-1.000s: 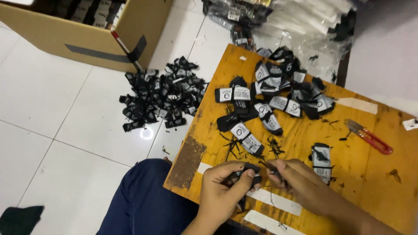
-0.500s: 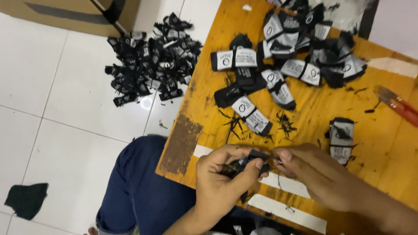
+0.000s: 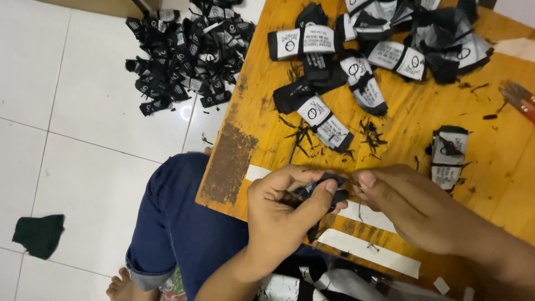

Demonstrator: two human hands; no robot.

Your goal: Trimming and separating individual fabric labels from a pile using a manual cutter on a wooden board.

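Hands at the near table (image 3: 423,128) edge: left hand (image 3: 284,214) clenched on one black label piece (image 3: 326,189), right hand (image 3: 407,203) pinching its end; labelled pieces (image 3: 356,67) piled on table, large heap (image 3: 186,53) already on floor.

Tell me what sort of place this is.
Likely a home or small garment workshop: a low wooden board on the white tiled floor, heaps of black labelled fabric pieces, thread trimmings.

Scuffed wooden table (image 3: 446,117), glossy floor tiles (image 3: 95,117), cloth labels (image 3: 326,120)
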